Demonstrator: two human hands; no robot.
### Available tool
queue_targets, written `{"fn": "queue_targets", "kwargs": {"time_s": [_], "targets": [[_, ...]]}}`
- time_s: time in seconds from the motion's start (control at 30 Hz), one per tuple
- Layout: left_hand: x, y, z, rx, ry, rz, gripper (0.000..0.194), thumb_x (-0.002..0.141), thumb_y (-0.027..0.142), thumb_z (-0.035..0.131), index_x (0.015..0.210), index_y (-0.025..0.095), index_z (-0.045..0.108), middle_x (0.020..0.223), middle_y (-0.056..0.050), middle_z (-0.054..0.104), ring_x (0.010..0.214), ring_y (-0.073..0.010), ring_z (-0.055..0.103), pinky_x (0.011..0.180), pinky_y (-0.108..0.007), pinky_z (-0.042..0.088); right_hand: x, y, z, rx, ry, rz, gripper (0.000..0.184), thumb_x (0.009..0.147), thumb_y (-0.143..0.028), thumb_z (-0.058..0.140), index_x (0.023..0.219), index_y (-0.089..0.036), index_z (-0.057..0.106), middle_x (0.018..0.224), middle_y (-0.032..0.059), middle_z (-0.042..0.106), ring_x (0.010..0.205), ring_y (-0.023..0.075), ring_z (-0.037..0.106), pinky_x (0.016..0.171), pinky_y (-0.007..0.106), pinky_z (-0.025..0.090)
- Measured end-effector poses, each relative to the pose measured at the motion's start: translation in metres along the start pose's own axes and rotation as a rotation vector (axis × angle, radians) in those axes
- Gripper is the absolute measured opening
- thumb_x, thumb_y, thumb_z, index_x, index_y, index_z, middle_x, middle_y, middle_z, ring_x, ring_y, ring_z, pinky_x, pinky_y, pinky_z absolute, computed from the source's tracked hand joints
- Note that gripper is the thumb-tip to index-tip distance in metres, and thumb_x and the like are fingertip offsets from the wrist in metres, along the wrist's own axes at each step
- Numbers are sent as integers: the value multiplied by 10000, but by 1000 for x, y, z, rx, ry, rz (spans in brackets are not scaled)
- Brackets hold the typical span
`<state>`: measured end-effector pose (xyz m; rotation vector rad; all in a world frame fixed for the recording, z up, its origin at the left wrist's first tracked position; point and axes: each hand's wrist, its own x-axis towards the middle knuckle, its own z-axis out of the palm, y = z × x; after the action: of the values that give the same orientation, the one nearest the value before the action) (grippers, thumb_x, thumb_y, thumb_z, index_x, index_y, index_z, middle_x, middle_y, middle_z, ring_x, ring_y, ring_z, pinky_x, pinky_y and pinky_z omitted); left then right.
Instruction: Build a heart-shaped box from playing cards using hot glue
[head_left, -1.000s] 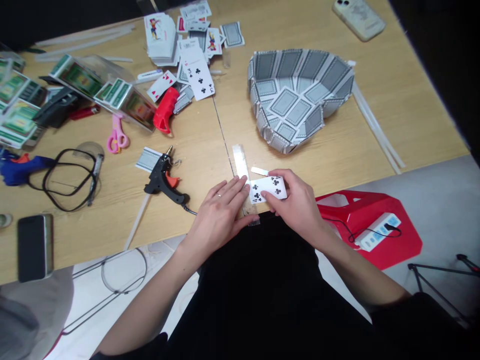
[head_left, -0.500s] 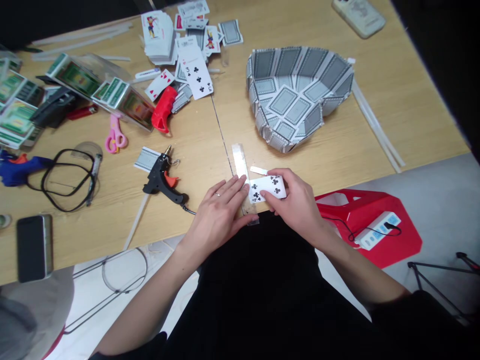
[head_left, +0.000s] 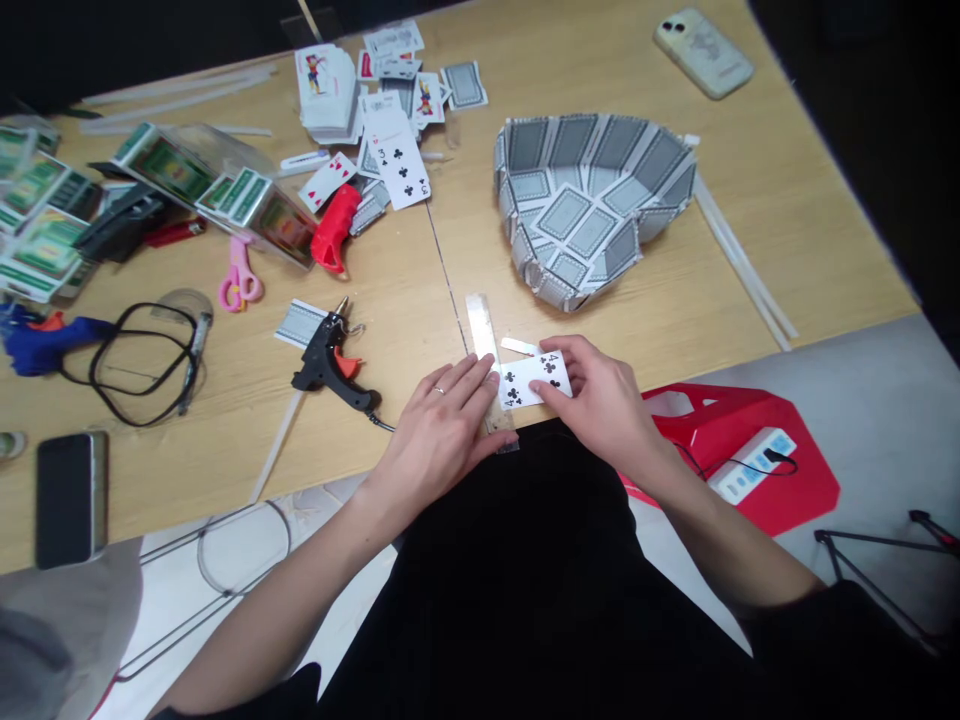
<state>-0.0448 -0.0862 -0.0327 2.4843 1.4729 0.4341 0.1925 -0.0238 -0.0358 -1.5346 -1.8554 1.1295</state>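
A four of clubs card (head_left: 531, 380) lies face up at the table's near edge, over a clear plastic ruler (head_left: 484, 335). My left hand (head_left: 439, 430) lies flat with fingers stretched out, pressing on the ruler and the card's left side. My right hand (head_left: 604, 405) pinches the card's right edge between thumb and fingers. A small white strip (head_left: 519, 346) lies just beyond the card. A heart-shaped bowl made of card backs (head_left: 592, 205) stands behind.
A black glue gun (head_left: 330, 360) lies left of my hands, with pink scissors (head_left: 238, 278), a red tool (head_left: 334, 228), card boxes (head_left: 217, 185) and loose cards (head_left: 390, 110) behind. Phones lie at the left edge (head_left: 69, 495) and far right (head_left: 701, 52). A red stool (head_left: 750, 450) holds a power strip.
Both hands stay on the card and ruler. The view has shifted slightly, so the table things sit a little lower in the picture.
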Motion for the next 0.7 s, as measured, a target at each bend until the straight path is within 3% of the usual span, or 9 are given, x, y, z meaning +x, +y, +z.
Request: {"fn": "queue_targets", "kwargs": {"time_s": [0.23, 0.4, 0.53, 0.7], "targets": [[7, -2, -6, 0, -30, 14, 333, 1125, 269, 566, 1386, 94, 676, 1566, -234, 642, 1514, -392, 592, 1213, -571, 546, 0, -3, 3, 35, 11, 10, 404, 931, -291, 780, 1324, -255, 697, 1223, 105, 828, 1114, 339, 811, 958, 529, 684], [12, -4, -5, -27, -29, 12, 278, 1116, 230, 578, 1339, 115, 698, 1596, -201, 641, 1490, -365, 624, 1207, -552, 568, -1, -5, 3, 74, -1, 34, 391, 937, -299, 776, 1317, -261, 693, 1168, 89, 841, 1064, 324, 825, 952, 530, 688], [14, -6, -5, -52, -34, 11, 246, 1097, 215, 616, 1298, 115, 717, 1581, -188, 662, 1444, -360, 666, 1193, -551, 577, -1, -9, 3, 294, -50, 98, 433, 913, -325, 813, 1316, -268, 665, 1210, 74, 840, 1090, 288, 824, 988, 497, 681], [15, -11, -6, -89, -42, -2, 219, 1091, 258, 660, 1276, 158, 720, 1568, -157, 683, 1443, -341, 673, 1191, -562, 553, 2, -26, -2, 572, -200, 288, 555, 852, -362, 891, 1333, -239, 643, 1206, 79, 846, 1123, 270, 815, 1059, 486, 649]]}}
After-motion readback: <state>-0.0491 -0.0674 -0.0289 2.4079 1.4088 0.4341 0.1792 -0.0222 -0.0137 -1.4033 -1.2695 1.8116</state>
